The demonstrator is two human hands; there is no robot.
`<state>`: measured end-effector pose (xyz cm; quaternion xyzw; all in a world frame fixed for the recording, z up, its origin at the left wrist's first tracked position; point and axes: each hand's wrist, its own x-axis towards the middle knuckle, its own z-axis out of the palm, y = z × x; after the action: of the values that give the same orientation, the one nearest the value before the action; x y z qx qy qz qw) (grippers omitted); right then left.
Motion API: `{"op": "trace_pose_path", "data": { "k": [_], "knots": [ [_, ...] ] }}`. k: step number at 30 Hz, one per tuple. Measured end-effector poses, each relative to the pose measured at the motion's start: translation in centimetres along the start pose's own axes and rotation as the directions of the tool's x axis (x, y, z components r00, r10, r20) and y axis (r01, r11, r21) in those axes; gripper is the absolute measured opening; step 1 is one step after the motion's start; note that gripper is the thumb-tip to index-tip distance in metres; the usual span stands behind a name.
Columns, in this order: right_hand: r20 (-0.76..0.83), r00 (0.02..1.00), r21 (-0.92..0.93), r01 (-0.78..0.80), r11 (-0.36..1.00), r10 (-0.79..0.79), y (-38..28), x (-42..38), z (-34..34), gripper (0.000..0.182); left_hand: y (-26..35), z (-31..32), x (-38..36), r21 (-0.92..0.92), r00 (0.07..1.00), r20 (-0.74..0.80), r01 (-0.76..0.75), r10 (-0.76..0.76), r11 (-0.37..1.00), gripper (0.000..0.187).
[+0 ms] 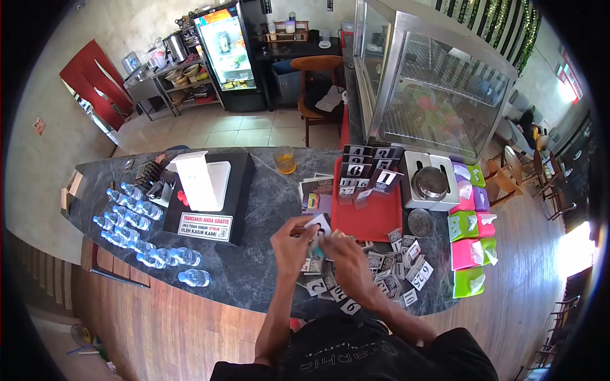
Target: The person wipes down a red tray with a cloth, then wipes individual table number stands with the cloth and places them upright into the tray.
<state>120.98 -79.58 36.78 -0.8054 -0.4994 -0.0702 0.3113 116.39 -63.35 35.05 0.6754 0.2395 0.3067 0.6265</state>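
My left hand (291,244) is closed on a small white number card (319,223), held up over the counter. My right hand (348,257) is beside it, fingers bent and smeared by motion, with a blurred pale teal thing (320,246) at its fingertips that I cannot make out. Loose number cards (419,274) lie scattered and overlapping below and right of my hands. Just beyond them is a red tray (375,219), with number stands (385,180) upright in rows at its far end.
Water bottles (145,209) and a white device on a black stand (243,171) with a sign (204,227) occupy the left. A glass of amber liquid (284,160) stands at the back. Rightward are a metal burner box (450,190), glass ashtray (420,222), tissue boxes (469,282) and glass display case (438,82).
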Motion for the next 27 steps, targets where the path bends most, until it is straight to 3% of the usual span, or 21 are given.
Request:
{"op": "trace_pose_path", "data": {
  "k": [1,2,5,7,9,12,14,17,19,21,23,25,27],
  "knots": [
    [0.090,0.995,-0.053,0.036,0.998,-0.031,-0.2,-0.7,0.3,0.050,0.2,-0.4,0.4,0.001,1.000,-0.007,0.005,-0.005,1.000,0.022],
    [0.090,0.995,-0.049,0.039,0.998,-0.034,-0.3,-1.3,0.4,0.050,0.1,-0.4,0.3,0.019,0.999,0.031,0.023,-0.024,1.000,0.021],
    [0.288,0.958,0.014,-0.010,1.000,0.006,0.9,-1.9,-0.8,0.045,-1.2,0.2,-0.5,0.020,0.993,0.095,0.071,-0.073,0.997,0.021],
    [0.204,0.979,0.063,-0.025,0.998,0.012,0.7,-0.8,-2.6,0.044,-1.9,0.2,-0.7,-0.038,0.990,0.098,0.109,-0.105,0.993,0.021],
    [0.059,0.998,-0.029,0.003,1.000,-0.001,-0.4,0.5,-3.3,0.046,-2.4,0.8,-0.7,-0.163,0.986,0.113,0.140,-0.123,0.977,0.020],
    [0.006,1.000,-0.036,0.012,0.999,-0.012,0.1,-0.3,-1.4,0.050,-2.3,0.7,0.0,-0.080,0.996,0.045,0.077,-0.074,0.994,0.018],
    [0.161,0.987,-0.032,0.023,0.999,-0.018,0.4,-1.6,-0.5,0.052,-2.2,0.2,0.3,-0.061,0.996,0.060,0.065,-0.061,0.996,0.017],
    [0.346,0.937,0.089,-0.089,0.992,0.053,0.6,-0.9,-3.3,0.052,-3.0,0.0,0.0,-0.014,0.993,0.091,0.075,-0.074,0.997,0.016],
    [0.367,0.925,0.121,-0.157,0.980,0.103,1.4,-0.9,-4.6,0.048,-4.7,0.1,-0.2,-0.192,0.990,0.110,0.108,-0.088,0.976,0.019],
    [0.346,0.933,0.208,-0.176,0.962,0.096,2.4,-0.7,-6.2,0.045,-6.1,-0.5,-0.3,-0.208,0.980,0.157,0.152,-0.120,0.966,0.021],
    [0.315,0.936,0.229,-0.236,0.944,0.157,2.4,0.1,-7.1,0.045,-6.7,-0.7,-0.4,-0.645,0.943,0.279,0.324,-0.182,0.692,0.022],
    [0.274,0.940,0.248,-0.275,0.929,0.205,2.2,0.5,-7.3,0.046,-5.8,-0.8,-0.5,-0.677,0.922,0.340,0.377,-0.187,0.632,0.018],
    [0.269,0.941,0.285,-0.280,0.917,0.203,2.3,0.3,-6.5,0.046,-5.5,-1.1,-0.4,-0.788,0.840,0.521,0.542,-0.153,0.293,0.016]
  ]
}}
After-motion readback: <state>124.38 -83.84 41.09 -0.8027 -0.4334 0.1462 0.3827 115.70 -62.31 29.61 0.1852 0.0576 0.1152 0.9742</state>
